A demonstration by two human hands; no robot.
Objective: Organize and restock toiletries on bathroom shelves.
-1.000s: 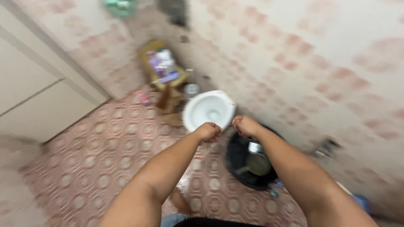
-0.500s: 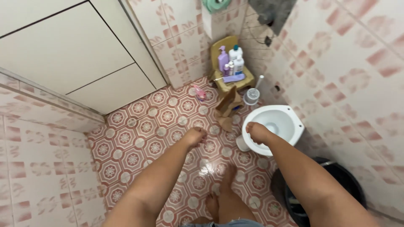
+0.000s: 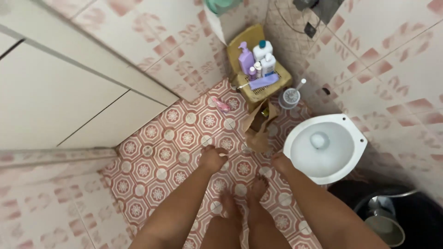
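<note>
Both the left hand (image 3: 212, 158) and right hand (image 3: 280, 162) hung over the tiled floor (image 3: 152, 159) beside the toilet (image 3: 325, 147), fingers curled shut, holding nothing that showed.

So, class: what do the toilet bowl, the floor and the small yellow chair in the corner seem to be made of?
Toilet bowl: probably glazed ceramic, white, smooth and glossy. Floor: looks like ceramic tile, with a repeating red-and-white pattern, grid joints and a slight sheen. Yellow chair: likely moulded plastic, one even matte colour with a slotted seat.
</note>
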